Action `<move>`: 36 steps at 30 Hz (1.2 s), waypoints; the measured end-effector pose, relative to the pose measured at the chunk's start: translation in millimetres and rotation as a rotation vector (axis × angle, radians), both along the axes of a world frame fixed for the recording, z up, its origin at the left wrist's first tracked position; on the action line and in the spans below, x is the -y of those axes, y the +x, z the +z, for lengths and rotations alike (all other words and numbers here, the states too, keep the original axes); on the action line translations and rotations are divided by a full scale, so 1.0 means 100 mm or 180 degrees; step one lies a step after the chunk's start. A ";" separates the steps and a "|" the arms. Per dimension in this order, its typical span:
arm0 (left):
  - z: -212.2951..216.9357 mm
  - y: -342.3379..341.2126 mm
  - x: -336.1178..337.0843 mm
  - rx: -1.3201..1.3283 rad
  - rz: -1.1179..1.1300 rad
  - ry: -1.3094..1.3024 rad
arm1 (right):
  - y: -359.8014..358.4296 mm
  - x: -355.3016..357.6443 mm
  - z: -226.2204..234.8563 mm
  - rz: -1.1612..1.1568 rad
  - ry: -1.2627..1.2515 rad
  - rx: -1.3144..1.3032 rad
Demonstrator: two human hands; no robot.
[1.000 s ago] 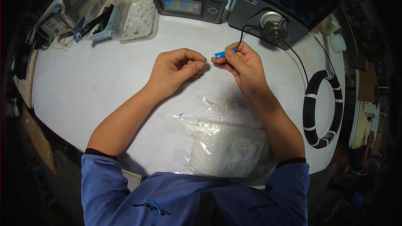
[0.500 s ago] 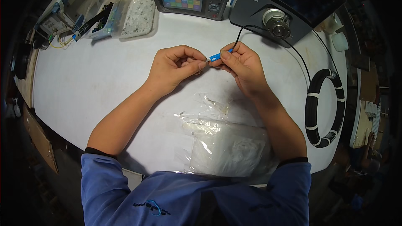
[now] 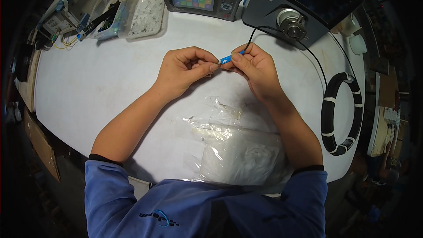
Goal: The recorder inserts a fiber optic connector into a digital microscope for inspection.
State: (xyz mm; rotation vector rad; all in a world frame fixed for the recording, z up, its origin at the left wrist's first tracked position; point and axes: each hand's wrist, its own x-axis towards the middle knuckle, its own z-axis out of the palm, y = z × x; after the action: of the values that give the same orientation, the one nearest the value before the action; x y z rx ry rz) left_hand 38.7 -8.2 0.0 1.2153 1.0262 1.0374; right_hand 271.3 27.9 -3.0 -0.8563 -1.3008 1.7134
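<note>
Between thumb and fingers of my right hand (image 3: 259, 69) is a small blue fiber-optic connector (image 3: 225, 59). A thin black cable (image 3: 250, 39) leaves its back end, passes in front of the monitor-like machine and leads toward the black cable coil (image 3: 328, 117) at the right. My left hand (image 3: 185, 69) is closed in a pinch right at the connector's front tip. Whatever lies between those left fingertips is too small and too covered to name. Both hands meet above the middle of the white table (image 3: 101, 88).
Clear plastic bags (image 3: 238, 154) lie close to my body. At the back stand a grey handheld tester (image 3: 200, 2) with a lit screen and a dark machine (image 3: 264, 11) with a round metal port. Plastic bins (image 3: 145, 15) and a blue-and-grey device (image 3: 59, 20) sit back left.
Both hands keep nearly the same pose, with the connector at the left fingertips. Only a very slight shift of the fingers shows.
</note>
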 end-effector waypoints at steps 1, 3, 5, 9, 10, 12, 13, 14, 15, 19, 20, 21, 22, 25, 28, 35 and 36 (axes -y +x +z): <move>0.00 0.00 0.00 -0.0001 0.0003 0.0000 | 0.00 0.00 0.00 -0.0001 0.0008 0.0046; -0.01 0.00 0.01 -0.0056 0.0004 -0.0018 | -0.01 0.01 0.01 -0.0006 0.0008 0.0076; -0.01 0.01 0.01 -0.0065 -0.0010 0.0027 | 0.00 0.00 0.01 -0.0014 0.0006 0.0109; 0.01 0.02 0.02 -0.0025 -0.0025 0.0095 | 0.02 -0.01 0.02 0.0100 0.0002 0.0148; 0.00 0.03 0.02 -0.0025 -0.0022 0.0092 | 0.02 -0.01 0.02 0.0147 -0.0021 0.0124; 0.00 0.03 0.03 0.0100 0.0033 0.0116 | 0.03 -0.01 0.02 0.0221 -0.0053 0.0069; 0.01 0.03 0.04 0.0101 0.0035 0.0111 | 0.03 -0.01 0.02 0.0292 -0.0083 0.0014; 0.02 0.04 0.05 0.0047 0.0056 0.0186 | 0.03 0.00 0.02 0.0294 -0.0087 0.0014; 0.03 0.05 0.05 -0.0005 0.0078 0.0261 | 0.02 0.00 0.04 0.0315 -0.0079 0.0028; 0.01 0.04 0.05 -0.0067 -0.0232 0.0487 | 0.06 -0.02 0.01 0.0407 -0.0048 -0.0019; 0.02 0.05 0.06 -0.0104 -0.0293 0.0488 | 0.07 -0.01 0.00 0.0380 -0.0031 -0.0015; 0.03 0.08 0.05 -0.0131 -0.0381 0.0505 | 0.09 -0.02 0.00 0.0388 -0.0057 0.0036; 0.03 0.09 0.05 -0.0115 -0.0447 0.0543 | 0.10 -0.01 0.00 0.0384 -0.0079 0.0089; 0.03 0.08 0.06 -0.0175 -0.0203 0.0517 | -0.02 0.00 0.01 0.0317 0.0039 -0.0070; -0.07 0.03 0.03 -0.0205 -0.0331 0.0618 | -0.09 0.04 -0.03 0.0316 0.0034 0.0387; -0.16 0.05 0.00 -0.0379 0.0019 0.0399 | 0.36 0.26 0.20 -0.0326 0.0579 0.1038; -0.18 0.02 0.00 -0.0400 0.0089 0.0498 | 0.52 0.31 0.26 -0.0524 0.1059 0.1503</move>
State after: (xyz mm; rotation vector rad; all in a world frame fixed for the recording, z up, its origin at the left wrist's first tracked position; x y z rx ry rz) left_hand 40.6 -8.4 -18.0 1.4115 1.0768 1.0901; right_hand 322.9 -3.2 23.2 -1.1704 -1.7115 1.1566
